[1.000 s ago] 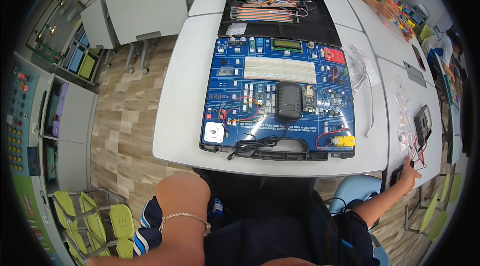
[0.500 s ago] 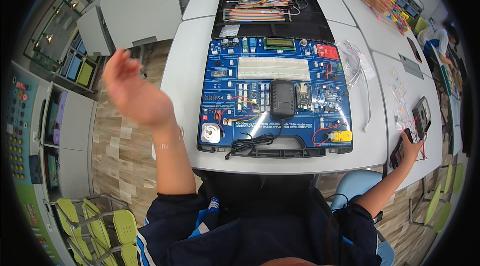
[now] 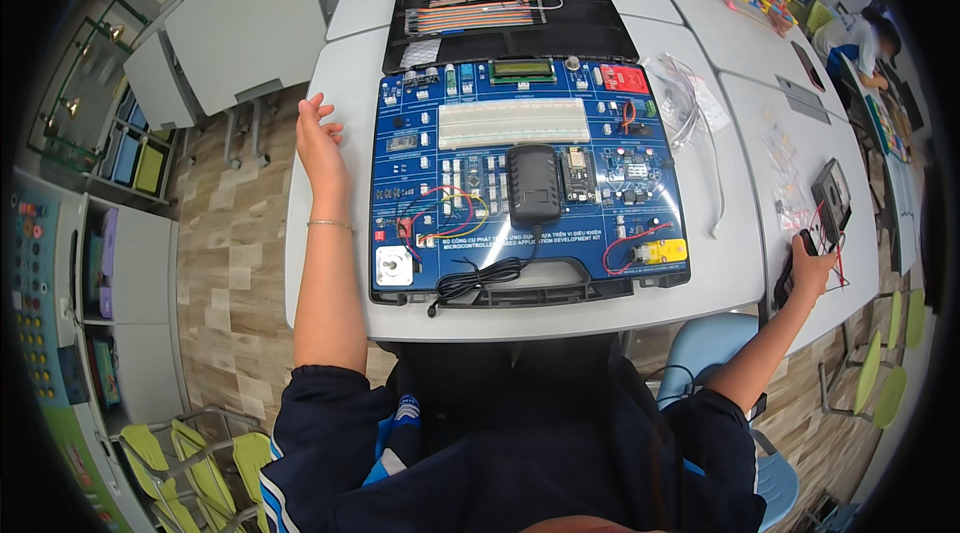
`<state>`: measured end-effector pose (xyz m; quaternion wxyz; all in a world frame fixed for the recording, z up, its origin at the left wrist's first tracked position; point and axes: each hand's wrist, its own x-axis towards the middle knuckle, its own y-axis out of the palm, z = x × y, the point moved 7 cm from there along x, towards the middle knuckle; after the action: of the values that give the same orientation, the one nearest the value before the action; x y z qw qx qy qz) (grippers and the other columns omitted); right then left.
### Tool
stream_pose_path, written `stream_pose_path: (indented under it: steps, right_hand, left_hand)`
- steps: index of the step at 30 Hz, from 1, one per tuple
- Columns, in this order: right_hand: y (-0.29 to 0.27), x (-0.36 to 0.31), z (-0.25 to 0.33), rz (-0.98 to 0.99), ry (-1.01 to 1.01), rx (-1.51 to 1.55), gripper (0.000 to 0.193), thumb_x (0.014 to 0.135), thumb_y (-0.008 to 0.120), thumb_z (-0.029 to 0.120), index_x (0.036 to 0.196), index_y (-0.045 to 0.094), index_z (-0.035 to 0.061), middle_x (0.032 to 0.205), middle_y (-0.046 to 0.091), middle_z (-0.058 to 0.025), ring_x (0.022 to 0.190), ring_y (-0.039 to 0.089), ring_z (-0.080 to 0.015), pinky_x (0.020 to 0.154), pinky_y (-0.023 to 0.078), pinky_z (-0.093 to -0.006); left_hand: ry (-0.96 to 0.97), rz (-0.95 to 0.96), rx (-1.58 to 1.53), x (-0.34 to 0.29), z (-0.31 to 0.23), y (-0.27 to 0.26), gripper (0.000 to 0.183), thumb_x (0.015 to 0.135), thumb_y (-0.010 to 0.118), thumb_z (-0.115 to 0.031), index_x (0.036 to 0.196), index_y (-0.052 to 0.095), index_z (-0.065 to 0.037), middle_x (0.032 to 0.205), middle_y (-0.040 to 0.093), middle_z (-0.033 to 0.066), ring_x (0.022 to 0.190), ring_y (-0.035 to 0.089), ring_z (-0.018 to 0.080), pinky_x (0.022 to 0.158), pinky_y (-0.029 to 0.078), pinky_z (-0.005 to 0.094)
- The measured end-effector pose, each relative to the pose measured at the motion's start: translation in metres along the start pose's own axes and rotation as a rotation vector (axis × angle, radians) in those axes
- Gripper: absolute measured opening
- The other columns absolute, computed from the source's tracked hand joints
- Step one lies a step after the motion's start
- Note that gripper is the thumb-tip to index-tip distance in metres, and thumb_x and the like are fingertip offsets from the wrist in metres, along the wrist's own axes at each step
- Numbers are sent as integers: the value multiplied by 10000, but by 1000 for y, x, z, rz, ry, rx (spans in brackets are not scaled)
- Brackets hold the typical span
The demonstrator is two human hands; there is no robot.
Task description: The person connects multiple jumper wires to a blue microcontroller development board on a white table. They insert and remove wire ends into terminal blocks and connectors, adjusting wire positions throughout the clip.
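Smooth white worktop (image 3: pixel 720 273) with rounded corners, patchy wood-look floor (image 3: pixel 225 263) beside it. Closest to me, moulded light-blue plastic chair (image 3: pixel 700 358), just one, by my right elbow. My left hand (image 3: pixel 320 138) is up by the worktop's left edge, fingers half curled and loosely apart. Right hand (image 3: pixel 815 266) is way off to the right on a black object (image 3: pixel 785 285); can't tell if it's actually gripping or just resting. Thin red and black wires plus one chunky grey meter (image 3: pixel 829 195) sit right beside that hand.

Straight ahead on the worktop is the main thing: a glossy blue kit board (image 3: pixel 605 218) in an open black plastic case. Near edge first: one coil of rubbery black cable (image 3: pixel 475 278), one square white-faced motor (image 3: pixel 395 266) on the left, one yellow gear motor (image 3: pixel 662 251) on the right. Behind those, one ribbed black adapter (image 3: pixel 534 183), then one long off-white breadboard (image 3: pixel 514 123) full of tiny holes, then one greenish display (image 3: pixel 521 71). Lid's flipped back, with flat stripy ribbon wires (image 3: pixel 470 17) inside. Farther off, another person's hand is at one spiky, bright-coloured stick model (image 3: pixel 770 3).
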<state>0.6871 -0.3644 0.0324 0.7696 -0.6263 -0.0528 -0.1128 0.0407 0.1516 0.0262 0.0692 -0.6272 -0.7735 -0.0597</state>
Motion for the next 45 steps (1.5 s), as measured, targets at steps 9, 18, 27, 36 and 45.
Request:
stream_pose_path:
  steps: [9,18,27,36,45]
  right_hand:
    - [-5,-7,6,35,7,-25,1064,671,709,598,1498,258,104,1393,497,-226,1274,468,-456,1059,379,-529]
    - [1,7,-2,34,-11,-20,1027,679,702,609,1453,313,57,1351,530,-240,1250,494,-454,1049,388,-525]
    - [-6,-3,9,10,-20,-51,1019,689,702,625,1427,331,27,1346,534,-242,1240,514,-430,1048,387,-521]
    - [14,23,-9,-19,-58,-42,1036,684,699,612,1460,312,44,1361,522,-237,1253,511,-404,1071,357,-519]
    - [-5,-5,9,83,44,-35,1008,687,691,613,1474,308,112,1398,497,-208,1291,445,-456,1032,353,-594]
  left_hand:
    - [27,32,37,0,-2,3,582,1002,395,-520,1247,593,-31,1031,591,32,771,489,87,703,402,242]
    - [48,69,66,-3,-5,8,544,1001,418,-495,1219,618,-39,1027,613,29,774,493,102,721,407,253]
    - [54,77,110,-6,-6,7,535,997,422,-491,1217,622,-47,1041,621,33,780,488,105,750,410,259]
    - [47,77,98,-4,-2,9,539,989,431,-508,1217,623,-59,1029,620,28,785,486,100,753,408,258]
    - [65,78,114,-3,-5,8,529,993,425,-498,1206,628,-59,1030,621,30,791,491,101,751,408,257]
